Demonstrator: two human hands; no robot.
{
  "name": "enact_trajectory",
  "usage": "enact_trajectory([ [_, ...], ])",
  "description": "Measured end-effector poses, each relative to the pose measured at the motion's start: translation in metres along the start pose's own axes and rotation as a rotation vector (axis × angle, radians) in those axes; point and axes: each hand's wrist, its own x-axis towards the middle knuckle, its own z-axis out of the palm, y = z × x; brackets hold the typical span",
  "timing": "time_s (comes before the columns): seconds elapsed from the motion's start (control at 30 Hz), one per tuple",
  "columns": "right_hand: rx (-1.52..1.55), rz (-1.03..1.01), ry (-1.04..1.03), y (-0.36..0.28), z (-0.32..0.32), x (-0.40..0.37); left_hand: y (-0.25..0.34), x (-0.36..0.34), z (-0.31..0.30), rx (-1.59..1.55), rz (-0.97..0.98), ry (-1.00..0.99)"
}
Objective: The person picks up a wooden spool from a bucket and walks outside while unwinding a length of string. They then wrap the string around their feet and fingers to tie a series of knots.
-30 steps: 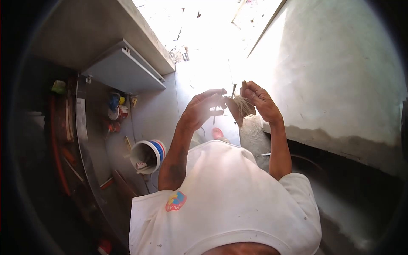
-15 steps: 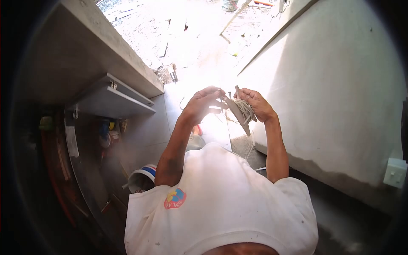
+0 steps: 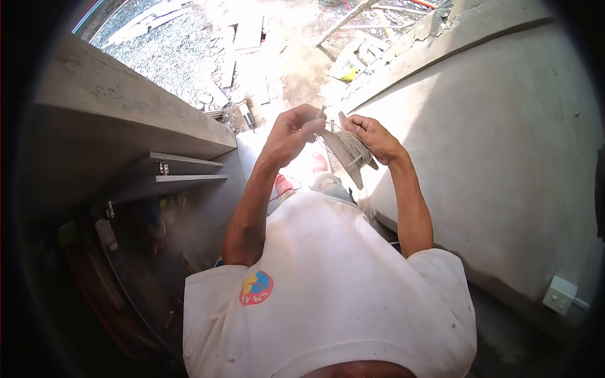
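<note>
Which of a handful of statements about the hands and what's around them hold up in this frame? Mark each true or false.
1. The right hand has its grip on a flat wooden piece wound with string. True.
2. The left hand hangs empty at the person's side. False: it is raised in front, fingers curled, close against the top of the wooden piece.
3. The person wears a white shirt. True.
4. A white wall socket sits on the wall to the person's left. False: it is low on the wall to the person's right.
</note>
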Motion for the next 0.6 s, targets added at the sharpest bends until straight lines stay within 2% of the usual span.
enact_trajectory([
  [0.07, -0.038, 0.020, -0.004, -0.016, -0.010, 0.017, -0.007, 0.011, -0.001, 0.114, 0.135, 0.100],
  [0.2, -0.002, -0.150, 0.322, -0.003, -0.057, 0.092, -0.015, 0.043, 0.002, 0.277, 0.308, 0.476],
  [0.23, 0.024, -0.192, 0.367, 0.000, -0.078, 0.116, -0.016, 0.054, 0.000, 0.252, 0.350, 0.437],
  [0.27, 0.053, -0.225, 0.409, 0.005, -0.098, 0.137, -0.015, 0.066, -0.001, 0.181, 0.314, 0.380],
  [0.33, 0.218, -0.292, 0.471, -0.044, -0.094, 0.142, -0.003, 0.088, -0.006, 0.060, 0.234, 0.253],
  [0.4, 0.170, -0.457, 0.513, -0.071, -0.110, 0.163, 0.002, 0.118, -0.011, -0.070, 0.153, 0.175],
  [0.47, -0.092, -0.500, 0.580, -0.108, -0.121, 0.173, 0.019, 0.138, -0.005, -0.178, 0.027, 0.145],
  [0.5, -0.227, -0.512, 0.598, -0.122, -0.124, 0.179, 0.010, 0.155, -0.014, -0.110, 0.029, 0.146],
  [0.6, -0.111, -0.622, 0.452, -0.141, -0.138, 0.202, 0.010, 0.200, -0.031, -0.050, 0.088, 0.386],
])
